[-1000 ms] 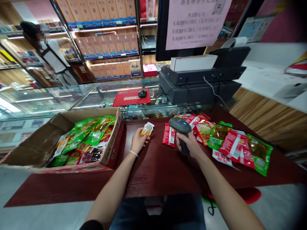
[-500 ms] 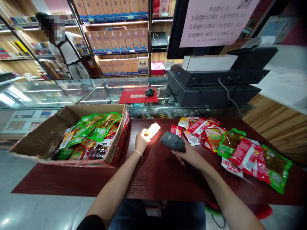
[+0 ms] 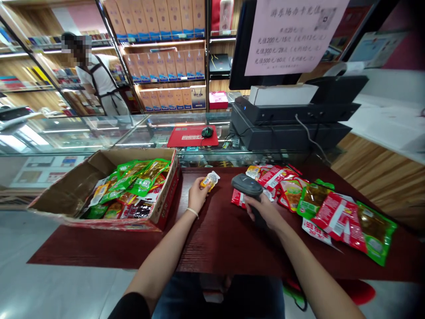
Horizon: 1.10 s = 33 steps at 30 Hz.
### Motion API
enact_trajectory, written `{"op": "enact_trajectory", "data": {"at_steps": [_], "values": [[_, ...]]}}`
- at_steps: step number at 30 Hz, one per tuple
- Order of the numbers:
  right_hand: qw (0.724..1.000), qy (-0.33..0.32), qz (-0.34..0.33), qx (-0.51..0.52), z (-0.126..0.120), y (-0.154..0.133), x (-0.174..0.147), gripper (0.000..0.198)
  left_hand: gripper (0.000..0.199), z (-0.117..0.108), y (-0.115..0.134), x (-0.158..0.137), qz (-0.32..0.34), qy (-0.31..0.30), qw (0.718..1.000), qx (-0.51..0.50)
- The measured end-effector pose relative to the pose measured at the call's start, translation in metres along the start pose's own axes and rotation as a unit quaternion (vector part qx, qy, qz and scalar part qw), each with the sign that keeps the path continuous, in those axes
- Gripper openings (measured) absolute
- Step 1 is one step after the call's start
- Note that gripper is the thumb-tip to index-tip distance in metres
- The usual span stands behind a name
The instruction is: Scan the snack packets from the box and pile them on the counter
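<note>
Between the fingers of my left hand (image 3: 197,195) is a small yellow and clear snack packet (image 3: 210,180), held just above the dark red table (image 3: 212,248). My right hand (image 3: 265,210) is wrapped round the handle of a black barcode scanner (image 3: 247,185), whose head points left toward the packet. Behind and right of the scanner lies a loose spread of snack packets, among them a red one (image 3: 338,217) and a green-edged one (image 3: 376,232). To the left stands an open cardboard box (image 3: 166,201) with green and red packets (image 3: 146,177) inside.
Beyond the table is a glass counter (image 3: 133,133) bearing a red mouse mat (image 3: 179,137) and a mouse (image 3: 207,132). A black cash drawer (image 3: 285,133) and a monitor with a pink paper sign (image 3: 292,40) stand at the right. A person (image 3: 102,84) is by the shelves.
The bright light that covered the small packet is gone. My right hand has moved the scanner slightly right, away from the packet. My left hand still holds the packet in nearly the same place.
</note>
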State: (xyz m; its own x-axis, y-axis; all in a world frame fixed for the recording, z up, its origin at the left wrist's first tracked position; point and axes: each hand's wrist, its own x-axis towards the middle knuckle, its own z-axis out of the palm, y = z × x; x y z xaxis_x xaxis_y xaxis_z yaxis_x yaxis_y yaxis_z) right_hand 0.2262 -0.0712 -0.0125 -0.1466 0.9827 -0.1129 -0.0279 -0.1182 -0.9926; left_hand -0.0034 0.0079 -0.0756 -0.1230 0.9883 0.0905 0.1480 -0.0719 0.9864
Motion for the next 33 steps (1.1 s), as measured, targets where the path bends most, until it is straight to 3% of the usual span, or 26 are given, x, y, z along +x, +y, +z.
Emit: {"op": "enact_trajectory", "data": {"at_steps": [6, 9, 12, 16, 19, 21, 23, 26, 33], "values": [[0.996, 0.013, -0.081, 0.042, 0.010, -0.022, -0.001, 0.034, 0.036, -0.016, 0.074, -0.013, 0.092, -0.035, 0.994, -0.040], [0.994, -0.010, -0.101, 0.038, 0.019, -0.034, 0.001, 0.034, 0.033, -0.046, 0.118, -0.017, 0.158, -0.021, 0.987, -0.010], [0.992, -0.039, -0.110, 0.040, 0.031, -0.042, 0.002, 0.035, 0.034, -0.094, 0.145, -0.014, 0.189, 0.027, 0.981, 0.014], [0.990, -0.067, -0.107, 0.062, 0.049, -0.047, 0.006, 0.034, 0.045, -0.176, 0.150, -0.006, 0.174, 0.118, 0.976, 0.063], [0.990, -0.079, -0.099, 0.067, 0.061, -0.046, 0.012, 0.033, 0.050, -0.226, 0.133, -0.007, 0.142, 0.161, 0.950, 0.227], [0.990, -0.081, -0.098, 0.061, 0.068, -0.046, 0.016, 0.034, 0.044, -0.246, 0.118, -0.009, 0.118, 0.173, 0.929, 0.305], [0.990, -0.080, -0.106, 0.049, 0.072, -0.045, 0.019, 0.035, 0.038, -0.254, 0.105, -0.011, 0.107, 0.172, 0.927, 0.314], [0.990, -0.075, -0.113, 0.034, 0.074, -0.044, 0.023, 0.037, 0.034, -0.253, 0.095, -0.012, 0.121, 0.158, 0.947, 0.254], [0.993, -0.044, -0.106, 0.035, 0.057, -0.048, 0.024, 0.035, 0.035, -0.225, 0.113, -0.016, 0.155, 0.143, 0.962, 0.172]]}}
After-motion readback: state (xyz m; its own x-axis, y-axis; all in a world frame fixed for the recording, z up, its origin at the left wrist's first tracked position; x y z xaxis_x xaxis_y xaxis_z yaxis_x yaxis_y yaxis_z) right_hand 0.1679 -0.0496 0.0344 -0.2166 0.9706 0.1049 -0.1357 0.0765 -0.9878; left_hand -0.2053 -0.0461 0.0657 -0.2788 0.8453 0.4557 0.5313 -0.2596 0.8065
